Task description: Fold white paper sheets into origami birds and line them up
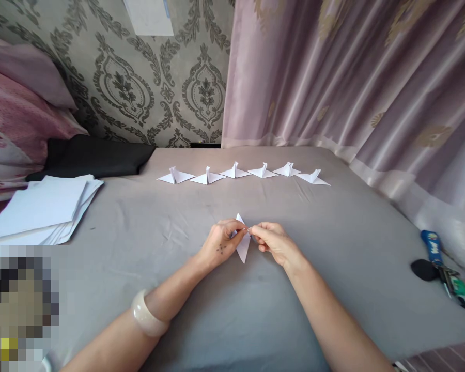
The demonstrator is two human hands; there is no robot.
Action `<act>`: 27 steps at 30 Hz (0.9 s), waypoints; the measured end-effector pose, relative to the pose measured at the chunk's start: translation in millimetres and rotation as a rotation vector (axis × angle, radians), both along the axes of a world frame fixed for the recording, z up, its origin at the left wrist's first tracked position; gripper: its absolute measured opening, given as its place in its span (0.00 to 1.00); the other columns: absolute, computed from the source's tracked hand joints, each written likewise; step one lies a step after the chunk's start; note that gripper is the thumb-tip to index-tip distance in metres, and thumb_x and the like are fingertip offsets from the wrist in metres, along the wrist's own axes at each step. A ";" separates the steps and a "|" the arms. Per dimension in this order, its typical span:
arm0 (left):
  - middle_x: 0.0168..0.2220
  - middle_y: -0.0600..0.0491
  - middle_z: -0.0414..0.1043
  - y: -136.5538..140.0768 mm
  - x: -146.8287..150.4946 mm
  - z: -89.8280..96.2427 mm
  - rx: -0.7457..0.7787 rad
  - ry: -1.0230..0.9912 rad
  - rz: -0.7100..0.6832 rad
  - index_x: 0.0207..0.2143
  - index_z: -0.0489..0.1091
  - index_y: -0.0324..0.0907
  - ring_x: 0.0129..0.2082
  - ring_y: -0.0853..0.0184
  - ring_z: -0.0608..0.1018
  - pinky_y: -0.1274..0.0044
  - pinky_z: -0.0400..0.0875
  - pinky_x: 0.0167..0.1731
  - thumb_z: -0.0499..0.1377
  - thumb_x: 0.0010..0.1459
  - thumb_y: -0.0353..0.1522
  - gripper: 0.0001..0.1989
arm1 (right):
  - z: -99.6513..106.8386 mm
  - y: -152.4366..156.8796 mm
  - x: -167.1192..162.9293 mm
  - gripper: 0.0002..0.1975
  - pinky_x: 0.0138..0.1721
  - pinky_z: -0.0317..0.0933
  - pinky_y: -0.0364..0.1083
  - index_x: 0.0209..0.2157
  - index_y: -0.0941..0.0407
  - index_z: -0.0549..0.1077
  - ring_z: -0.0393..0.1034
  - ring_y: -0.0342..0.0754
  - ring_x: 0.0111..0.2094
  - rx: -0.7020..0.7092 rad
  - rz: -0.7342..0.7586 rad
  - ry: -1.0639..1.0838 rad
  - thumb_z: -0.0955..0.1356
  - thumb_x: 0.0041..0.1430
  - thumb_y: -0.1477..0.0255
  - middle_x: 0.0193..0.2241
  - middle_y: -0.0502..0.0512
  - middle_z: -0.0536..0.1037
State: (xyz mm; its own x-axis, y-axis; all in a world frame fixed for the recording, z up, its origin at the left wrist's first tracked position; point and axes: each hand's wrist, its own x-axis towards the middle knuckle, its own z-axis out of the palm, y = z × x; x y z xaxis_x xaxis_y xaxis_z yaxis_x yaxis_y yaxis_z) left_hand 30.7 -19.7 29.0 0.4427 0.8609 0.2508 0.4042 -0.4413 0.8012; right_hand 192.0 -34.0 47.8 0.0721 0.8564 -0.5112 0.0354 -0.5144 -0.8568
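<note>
A white folded paper crane (pixel 244 250) is between my hands above the grey cloth surface (pixel 170 289). One pointed wing reaches toward me and the other points away. My left hand (pixel 222 240) pinches the crane's middle between thumb and fingers. From the other side, my right hand (pixel 273 240) pinches a small tip of the same paper, with its fingers curled. The fingertips partly cover the crane's centre. Farther back, several finished-looking white paper cranes (pixel 262 171) stand in a row with their wings spread.
White paper sheets (pixel 39 206) lie in a stack at the left, beside a black folded cloth (pixel 96 155). Keys with a blue tag (pixel 432 247) and a green piece lie at the right. Pink curtains (pixel 294 77) hang behind. A pixelated patch hides the lower left.
</note>
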 end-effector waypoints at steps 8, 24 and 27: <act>0.33 0.51 0.76 -1.9 2.0 2.8 0.072 0.011 0.031 0.32 0.72 0.42 0.35 0.66 0.76 0.75 0.67 0.41 0.54 0.60 0.28 0.07 | -3.8 0.4 3.4 0.09 0.17 0.45 0.39 0.18 0.57 0.65 0.51 0.36 0.19 -0.013 0.060 0.071 0.68 0.42 0.68 0.17 0.44 0.61; 0.31 0.51 0.73 -1.9 -2.1 4.9 0.074 -0.047 0.120 0.32 0.70 0.41 0.34 0.67 0.74 0.77 0.67 0.37 0.53 0.60 0.30 0.07 | -9.0 -9.3 -3.3 0.07 0.34 0.60 0.43 0.35 0.53 0.75 0.67 0.43 0.30 0.674 0.210 -0.552 0.65 0.57 0.69 0.35 0.52 0.74; 0.30 0.52 0.72 -2.2 -1.9 3.7 0.090 -0.024 0.129 0.31 0.70 0.42 0.34 0.66 0.73 0.77 0.67 0.36 0.53 0.59 0.29 0.06 | -9.3 -11.7 -4.8 0.09 0.32 0.59 0.43 0.33 0.52 0.76 0.68 0.43 0.30 0.722 0.226 -0.651 0.64 0.59 0.70 0.33 0.52 0.75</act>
State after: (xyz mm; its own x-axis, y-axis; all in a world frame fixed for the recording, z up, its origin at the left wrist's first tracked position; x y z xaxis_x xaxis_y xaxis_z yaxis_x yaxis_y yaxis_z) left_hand 28.8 -21.9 32.7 0.3229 0.8837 0.3389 0.4434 -0.4576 0.7707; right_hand 187.2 -45.7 38.5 -0.0503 0.9745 0.2185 0.6421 0.1991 -0.7403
